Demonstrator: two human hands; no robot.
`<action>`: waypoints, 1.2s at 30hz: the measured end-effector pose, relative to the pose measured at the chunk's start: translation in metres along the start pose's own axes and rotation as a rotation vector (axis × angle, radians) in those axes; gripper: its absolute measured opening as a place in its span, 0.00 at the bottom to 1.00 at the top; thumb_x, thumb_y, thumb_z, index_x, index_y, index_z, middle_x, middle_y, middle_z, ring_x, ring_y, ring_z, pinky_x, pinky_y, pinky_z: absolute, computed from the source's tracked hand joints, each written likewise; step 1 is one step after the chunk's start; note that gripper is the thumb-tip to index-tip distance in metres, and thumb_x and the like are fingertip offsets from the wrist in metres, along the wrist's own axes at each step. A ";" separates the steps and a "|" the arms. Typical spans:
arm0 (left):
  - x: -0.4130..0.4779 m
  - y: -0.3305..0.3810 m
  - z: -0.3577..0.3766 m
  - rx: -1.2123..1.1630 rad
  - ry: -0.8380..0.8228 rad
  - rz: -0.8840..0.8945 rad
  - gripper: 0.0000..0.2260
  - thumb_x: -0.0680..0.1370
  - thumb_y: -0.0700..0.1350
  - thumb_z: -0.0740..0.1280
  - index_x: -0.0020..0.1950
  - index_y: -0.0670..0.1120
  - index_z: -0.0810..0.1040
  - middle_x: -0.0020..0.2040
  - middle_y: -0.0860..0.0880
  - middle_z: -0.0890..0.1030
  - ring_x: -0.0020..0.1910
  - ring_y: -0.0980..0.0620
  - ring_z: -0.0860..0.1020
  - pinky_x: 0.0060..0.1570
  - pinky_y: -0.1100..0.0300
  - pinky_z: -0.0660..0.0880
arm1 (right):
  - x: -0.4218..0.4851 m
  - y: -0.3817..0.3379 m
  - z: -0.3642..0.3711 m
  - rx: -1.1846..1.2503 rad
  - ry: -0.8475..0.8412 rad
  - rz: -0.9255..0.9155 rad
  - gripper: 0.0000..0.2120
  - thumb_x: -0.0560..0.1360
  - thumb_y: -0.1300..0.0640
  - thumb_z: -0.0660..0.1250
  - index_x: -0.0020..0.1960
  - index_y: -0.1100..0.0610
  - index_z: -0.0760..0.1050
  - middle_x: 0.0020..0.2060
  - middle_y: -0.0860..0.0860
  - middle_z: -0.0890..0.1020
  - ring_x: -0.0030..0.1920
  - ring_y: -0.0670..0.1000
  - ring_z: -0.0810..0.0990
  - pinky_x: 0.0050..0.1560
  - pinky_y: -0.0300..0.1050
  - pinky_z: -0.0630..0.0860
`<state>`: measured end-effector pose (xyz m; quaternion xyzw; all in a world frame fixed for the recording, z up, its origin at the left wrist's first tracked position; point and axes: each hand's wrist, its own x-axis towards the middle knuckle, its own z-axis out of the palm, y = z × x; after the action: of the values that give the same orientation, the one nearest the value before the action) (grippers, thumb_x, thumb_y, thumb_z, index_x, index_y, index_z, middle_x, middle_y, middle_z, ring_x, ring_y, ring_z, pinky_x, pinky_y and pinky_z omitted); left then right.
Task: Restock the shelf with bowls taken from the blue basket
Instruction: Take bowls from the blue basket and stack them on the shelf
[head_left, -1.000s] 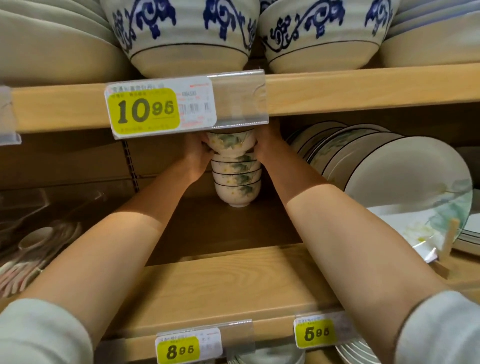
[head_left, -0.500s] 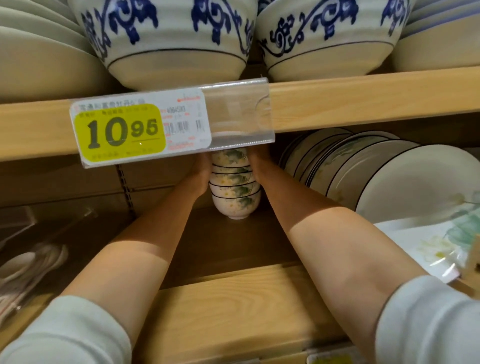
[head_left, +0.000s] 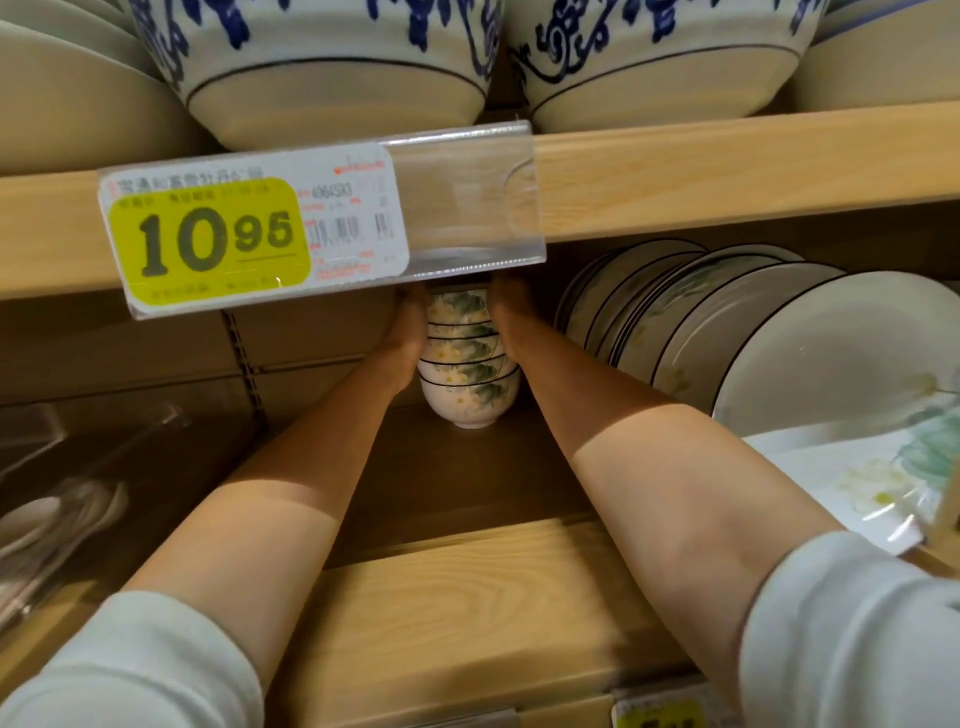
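Seen from the head camera, at 9 o'clock, a clear plastic bin (head_left: 78, 499) on the wooden shelf board (head_left: 467, 597) holds pale ceramic spoons (head_left: 41, 519), blurred. Above it, along the pale wooden edge of the upper shelf (head_left: 727, 176), hangs a clear plastic label holder with a yellow price tag reading 10.95 (head_left: 208, 244). On that upper shelf stand two large cream bowls with blue scroll patterns (head_left: 332, 67), flanked by plain cream dishes.

Both forearms, in light grey pushed-up sleeves (head_left: 135, 670), reach from 7 and 5 o'clock toward the shelf's back. The left hand (head_left: 408, 332) presses flat against the left side of a stack of small white ceramic bowls with green leaf and yellow flower print (head_left: 467, 369); the right hand (head_left: 511, 322) presses against the right side. The hands thus clasp the stack between them near its top; the fingertips are hidden behind the label holder. The lowest bowl's foot meets the dark rear part of the shelf board, at the centre, just below 12 o'clock; whether it bears full weight cannot be told.

At 3 o'clock, near the right hand, a row of white round plates with dark rims (head_left: 727, 332) leans upright, and a white square floral plate (head_left: 883, 483) lies in front of it. At 5 o'clock a second yellow price tag (head_left: 654, 717) is partly visible.
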<state>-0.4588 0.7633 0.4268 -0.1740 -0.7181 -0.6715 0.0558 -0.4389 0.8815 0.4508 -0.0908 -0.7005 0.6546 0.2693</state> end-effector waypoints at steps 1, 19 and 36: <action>0.001 -0.001 0.000 0.004 0.000 0.000 0.15 0.82 0.48 0.50 0.43 0.52 0.74 0.29 0.58 0.82 0.28 0.64 0.80 0.31 0.64 0.72 | 0.000 0.000 0.000 -0.010 0.002 -0.006 0.23 0.84 0.50 0.48 0.75 0.60 0.62 0.73 0.59 0.66 0.71 0.61 0.65 0.71 0.56 0.62; -0.002 0.012 0.009 -0.019 0.005 -0.121 0.26 0.82 0.54 0.51 0.75 0.39 0.64 0.64 0.38 0.77 0.59 0.41 0.79 0.52 0.50 0.78 | 0.014 0.009 0.004 -0.063 0.037 -0.043 0.22 0.84 0.51 0.49 0.71 0.62 0.67 0.68 0.61 0.72 0.67 0.61 0.70 0.68 0.54 0.67; -0.009 0.019 0.013 0.025 0.007 -0.078 0.23 0.83 0.55 0.48 0.71 0.45 0.70 0.67 0.41 0.75 0.64 0.42 0.75 0.64 0.44 0.72 | 0.014 0.005 0.005 0.003 -0.025 0.026 0.25 0.84 0.47 0.48 0.71 0.64 0.67 0.68 0.63 0.72 0.68 0.62 0.70 0.69 0.58 0.65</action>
<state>-0.4418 0.7753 0.4406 -0.1429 -0.7325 -0.6647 0.0343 -0.4547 0.8845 0.4495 -0.0913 -0.7017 0.6600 0.2522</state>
